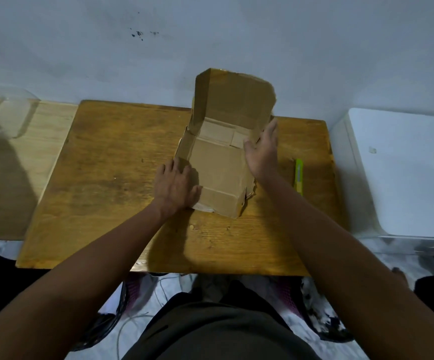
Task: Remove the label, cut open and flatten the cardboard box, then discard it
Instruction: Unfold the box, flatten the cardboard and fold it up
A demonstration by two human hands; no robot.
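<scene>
Your cardboard box lies cut open at the middle of the wooden table, its long axis running away from you toward the wall, with the far panel standing upright and the near panels low. Your left hand presses with straight, slightly spread fingers on the box's near-left edge, while your right hand, fingers straight and together, rests against its right side beside the raised panel. That upright panel lies just beyond your right fingertips, so the right hand is the nearer one to fold it down; the yellow-green cutter lies on the table just right of your right wrist.
</scene>
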